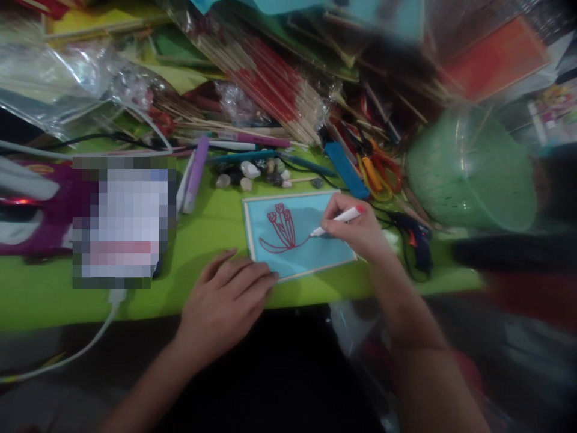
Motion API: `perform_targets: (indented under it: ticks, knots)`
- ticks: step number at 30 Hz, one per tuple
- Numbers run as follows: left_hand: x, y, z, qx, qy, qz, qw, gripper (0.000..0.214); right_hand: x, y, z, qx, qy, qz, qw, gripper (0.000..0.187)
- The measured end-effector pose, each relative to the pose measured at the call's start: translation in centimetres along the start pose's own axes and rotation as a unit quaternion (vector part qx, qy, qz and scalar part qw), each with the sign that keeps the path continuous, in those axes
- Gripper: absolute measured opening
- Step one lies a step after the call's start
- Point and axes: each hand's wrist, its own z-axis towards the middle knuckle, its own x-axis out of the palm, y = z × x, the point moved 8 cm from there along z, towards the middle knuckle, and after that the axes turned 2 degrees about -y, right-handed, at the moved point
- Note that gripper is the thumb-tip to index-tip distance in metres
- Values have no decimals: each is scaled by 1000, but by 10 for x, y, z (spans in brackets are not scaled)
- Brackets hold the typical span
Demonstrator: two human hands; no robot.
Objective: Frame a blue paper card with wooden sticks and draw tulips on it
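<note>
A light blue panel (315,261) with a pale stick border lies on the green table. On it is a red line drawing (283,228) of several flowers with stems and a long curved leaf at the left. My right hand (360,231) grips a white felt-tip marker (336,221) with a red end. The marker's tip meets the panel at the end of a thin red line to the right of the stems. My left hand (229,288) lies flat, fingers stretched out, its fingertips at the panel's lower left edge.
Pebbles (249,169) and pens sit behind the panel. Pliers (376,174), a glue gun (417,237) and a green bowl-like container (473,168) stand right. A blurred-out device (126,222) with a white cable lies left. Bundled sticks (270,78) and plastic wrap crowd the back.
</note>
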Motion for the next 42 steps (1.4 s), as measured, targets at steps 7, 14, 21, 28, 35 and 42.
perform_targets:
  ticks: [7,14,21,28,35,42]
  knots:
    - [1,0,-2,-6,-1,-7,1000,14,-6,-3,1,-18,-31,-1,999,11]
    - [1,0,-1,-1,-5,-12,1000,15,-10,-1,1,-40,-62,-20,997,12]
    - [0,0,0,-5,-9,-6,1000,14,-11,2,0,-56,-73,-33,995,13]
    - [0,0,-1,-6,-13,-12,1000,15,-11,2,-1,-71,-71,-37,994,13]
    - [2,-1,2,-2,15,-9,1000,19,-10,2,-2,-69,-64,-51,994,14]
    - [10,-18,9,16,53,-15,998,30,-7,5,-4,-69,-38,-78,994,11]
